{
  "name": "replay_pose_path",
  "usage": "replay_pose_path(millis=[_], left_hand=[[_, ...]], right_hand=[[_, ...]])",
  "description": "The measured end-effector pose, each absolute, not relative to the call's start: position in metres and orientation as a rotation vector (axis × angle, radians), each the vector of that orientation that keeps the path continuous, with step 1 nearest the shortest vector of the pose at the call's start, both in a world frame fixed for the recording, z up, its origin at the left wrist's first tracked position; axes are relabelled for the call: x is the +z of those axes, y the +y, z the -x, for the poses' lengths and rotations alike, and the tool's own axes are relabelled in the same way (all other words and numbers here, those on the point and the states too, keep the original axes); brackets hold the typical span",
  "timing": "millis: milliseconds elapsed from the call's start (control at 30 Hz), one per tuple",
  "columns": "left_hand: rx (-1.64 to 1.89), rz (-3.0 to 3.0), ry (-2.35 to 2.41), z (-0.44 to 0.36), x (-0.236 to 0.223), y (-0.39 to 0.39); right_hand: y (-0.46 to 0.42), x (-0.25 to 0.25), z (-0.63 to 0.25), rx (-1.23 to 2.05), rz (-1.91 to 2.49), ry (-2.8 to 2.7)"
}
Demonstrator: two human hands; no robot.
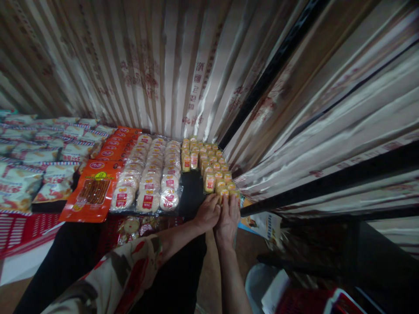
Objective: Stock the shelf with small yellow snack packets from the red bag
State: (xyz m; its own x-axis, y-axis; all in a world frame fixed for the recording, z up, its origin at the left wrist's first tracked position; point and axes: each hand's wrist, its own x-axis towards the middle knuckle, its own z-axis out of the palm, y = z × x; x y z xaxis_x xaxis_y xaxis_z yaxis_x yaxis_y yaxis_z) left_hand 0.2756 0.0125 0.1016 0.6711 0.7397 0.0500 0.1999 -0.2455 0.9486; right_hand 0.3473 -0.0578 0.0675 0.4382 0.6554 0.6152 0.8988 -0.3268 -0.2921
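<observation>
Many cakes (209, 182) run in rows away from the adjoining left hand (208, 213) and right hand (228, 221); whether fingers grip, I can't tell.

Yellow snack packs (218, 166): thin plastic film by look, shiny in spots. Round cakes (149, 203): clear wrappers, glossy, crinkled. Orange pouch (73, 209): smooth, slick plastic. White bags (19, 181): puckered plastic film, soft sheen. Curtain (176, 65): pleated cloth, satiny along folds. Desk (194, 189): matt black surface. Red basket (16, 231): slotted plastic. Sleeve (121, 272): printed cloth, matt.
</observation>
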Motion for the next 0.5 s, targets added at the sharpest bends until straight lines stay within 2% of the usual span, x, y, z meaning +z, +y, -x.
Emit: replay_pose_path(millis=[267,500], left_hand=[[0.557,-1.812,0.790,-0.270,0.114,0.015],[0.568,-1.773,0.765,-0.273,0.102,0.016]], right_hand=[[-0.055,0.067,-0.347,-0.487,2.041,-1.229],[-0.055,0.067,-0.348,-0.501,2.030,-1.229]])
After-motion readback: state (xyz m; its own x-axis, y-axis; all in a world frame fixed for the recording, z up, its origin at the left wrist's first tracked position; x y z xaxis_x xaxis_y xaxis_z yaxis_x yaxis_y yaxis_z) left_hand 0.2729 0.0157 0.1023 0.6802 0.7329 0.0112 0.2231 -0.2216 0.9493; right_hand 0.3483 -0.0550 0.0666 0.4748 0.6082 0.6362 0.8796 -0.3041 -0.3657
